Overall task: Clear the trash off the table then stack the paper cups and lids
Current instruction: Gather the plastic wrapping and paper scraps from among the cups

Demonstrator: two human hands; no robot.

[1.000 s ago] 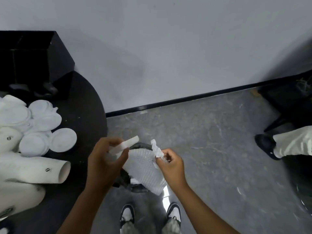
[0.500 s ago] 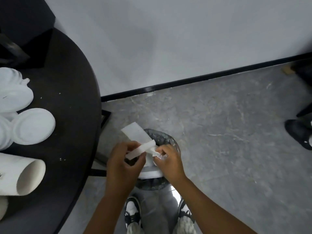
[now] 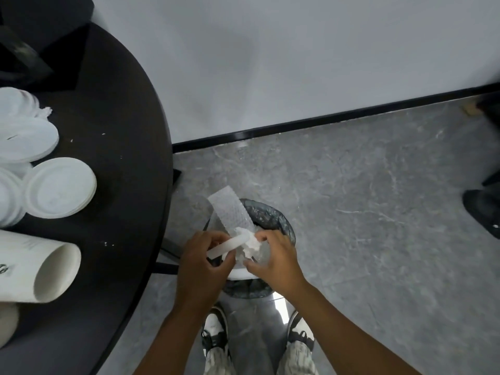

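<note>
Round black table (image 3: 113,147): several lids (image 3: 61,186); both hands (image 3: 201,263) grip trash (image 3: 230,212) over bin (image 3: 273,215).

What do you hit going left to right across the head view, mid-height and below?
Paper cup on its side → white lid → black table → left hand → right hand over the trash bin → dark shoe at the right edge.
</note>
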